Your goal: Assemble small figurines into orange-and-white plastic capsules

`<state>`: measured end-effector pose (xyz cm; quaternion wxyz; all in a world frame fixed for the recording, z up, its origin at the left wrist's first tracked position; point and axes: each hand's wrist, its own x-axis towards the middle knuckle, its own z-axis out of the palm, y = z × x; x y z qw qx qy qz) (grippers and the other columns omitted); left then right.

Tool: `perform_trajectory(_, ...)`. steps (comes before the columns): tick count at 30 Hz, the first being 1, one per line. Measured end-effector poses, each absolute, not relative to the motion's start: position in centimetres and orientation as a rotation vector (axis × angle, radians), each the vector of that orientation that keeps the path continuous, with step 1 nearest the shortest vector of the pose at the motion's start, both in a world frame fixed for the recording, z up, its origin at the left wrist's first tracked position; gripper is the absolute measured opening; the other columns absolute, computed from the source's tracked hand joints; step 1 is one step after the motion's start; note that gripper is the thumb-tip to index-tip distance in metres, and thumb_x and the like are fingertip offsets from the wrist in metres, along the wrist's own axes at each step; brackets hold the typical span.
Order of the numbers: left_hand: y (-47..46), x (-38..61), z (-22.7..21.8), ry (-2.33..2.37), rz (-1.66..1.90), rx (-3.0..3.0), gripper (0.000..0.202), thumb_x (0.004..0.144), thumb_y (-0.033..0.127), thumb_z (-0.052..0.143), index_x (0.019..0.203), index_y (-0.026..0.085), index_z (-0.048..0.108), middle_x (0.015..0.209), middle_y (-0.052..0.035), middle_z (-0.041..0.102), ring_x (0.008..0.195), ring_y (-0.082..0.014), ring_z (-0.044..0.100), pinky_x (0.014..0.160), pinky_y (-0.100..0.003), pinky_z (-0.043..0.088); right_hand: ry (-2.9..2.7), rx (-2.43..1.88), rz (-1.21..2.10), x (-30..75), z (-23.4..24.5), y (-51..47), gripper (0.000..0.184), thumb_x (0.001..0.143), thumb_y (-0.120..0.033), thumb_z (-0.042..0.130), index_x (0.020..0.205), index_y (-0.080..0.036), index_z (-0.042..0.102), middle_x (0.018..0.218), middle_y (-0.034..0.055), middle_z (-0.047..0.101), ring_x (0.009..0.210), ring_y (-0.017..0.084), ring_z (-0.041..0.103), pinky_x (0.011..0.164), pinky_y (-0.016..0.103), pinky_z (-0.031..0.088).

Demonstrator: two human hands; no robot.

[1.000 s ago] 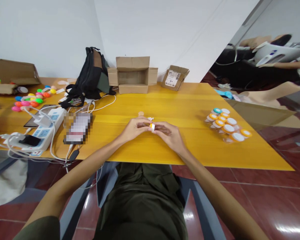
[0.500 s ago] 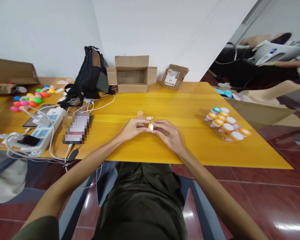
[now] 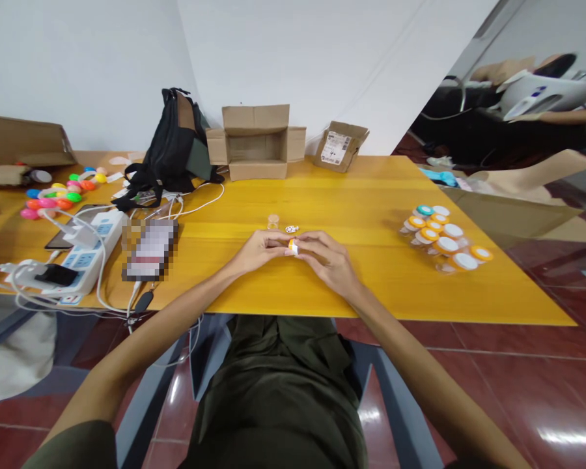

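My left hand [image 3: 260, 250] and my right hand [image 3: 326, 259] meet over the yellow table [image 3: 351, 273] near its front edge. Both pinch a small orange-and-white jar [image 3: 292, 247] between their fingertips. Just beyond the hands lie a small clear piece [image 3: 273, 221] and a tiny white spotted piece [image 3: 291, 228] on the table.
A cluster of small jars with orange, white and teal lids [image 3: 442, 237] sits at the right. A phone [image 3: 149, 249], a power strip with cables [image 3: 81, 251], a black backpack [image 3: 176, 150], an open cardboard box [image 3: 256, 143], a parcel [image 3: 340, 147] and coloured balls [image 3: 61, 195] lie left and behind. Another person sits at far right.
My hands stay together on the small jar, turning it slightly; the view has shifted a little.
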<state>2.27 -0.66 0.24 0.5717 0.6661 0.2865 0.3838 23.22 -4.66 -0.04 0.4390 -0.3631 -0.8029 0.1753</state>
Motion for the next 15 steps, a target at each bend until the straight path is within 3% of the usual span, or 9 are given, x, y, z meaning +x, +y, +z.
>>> perform_trajectory(8, -0.6, 2.32, -0.39, 0.693, 0.966, 1.571, 0.028, 0.075, 0.025, 0.083, 0.102, 0.017, 0.077, 0.11, -0.0086, 0.077, 0.093, -0.0193, 0.076, 0.092, -0.039, 0.06, -1.887, -0.93, 0.536, 23.07, 0.06, -4.71, 0.024, 0.096, -0.033, 0.064, 0.116, -0.034, 0.077, 0.103, 0.0052, 0.075, 0.095, 0.024, 0.071, 0.085, 0.044, 0.062)
perform_trajectory(15, -0.78, 2.37, -0.43, 0.626, 1.025, 1.637, 0.025, 0.076, 0.026, 0.083, 0.099, 0.018, 0.078, 0.107, -0.006, 0.073, 0.09, -0.0157, 0.073, 0.09, -0.036, 0.062, -1.729, -0.942, 0.77, 22.84, 0.1, -4.42, 0.02, 0.088, -0.042, 0.073, 0.102, -0.03, 0.082, 0.088, 0.0041, 0.077, 0.082, 0.021, 0.073, 0.074, 0.037, 0.063)
